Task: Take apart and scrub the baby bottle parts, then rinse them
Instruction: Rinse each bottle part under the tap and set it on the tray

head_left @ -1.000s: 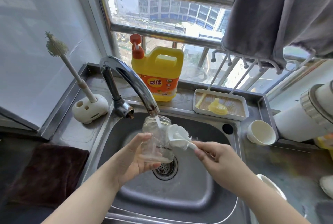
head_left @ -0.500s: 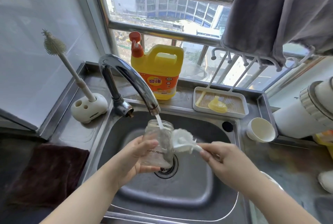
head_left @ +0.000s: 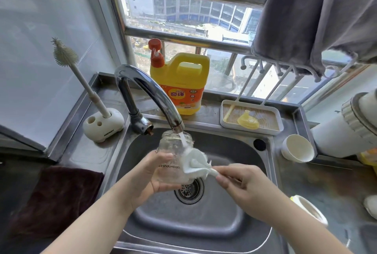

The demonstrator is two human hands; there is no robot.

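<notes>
Over the sink (head_left: 234, 231), item one: clear glass bottle (head_left: 173, 151), mouth tilted up under the tap (head_left: 151, 94), a thin stream of water (head_left: 183, 141) falling past its rim. Its lower body was partly hidden behind the left hand (head_left: 151, 174) and blurred by the glass; the printed lettering read reversed and was hard to make out.

Left hand: fingers (head_left: 161, 158) curled round the bottle's side, thumb below, holding it.

Right hand (head_left: 242, 182): fingers (head_left: 224, 174) pinched the handle of a white brush (head_left: 195, 164), whose head pressed against the bottle's right flank. The handle itself was almost wholly covered by the hand.

Below the fingers: drain strainer (head_left: 188, 190), half masked by bottle and brush, with open basin floor toward the near rim.

Beyond the fingers on the bench: yellow detergent jug (head_left: 179, 82); to the right, white tray (head_left: 273, 129) holding a yellow teat part (head_left: 247, 121). Left of the fingers: spare brush in its stand (head_left: 104, 123). Right of the fingers: white cup (head_left: 297, 148) on its side; a white-rimmed object at the lower right, cut off by the forearm, unidentifiable.
</notes>
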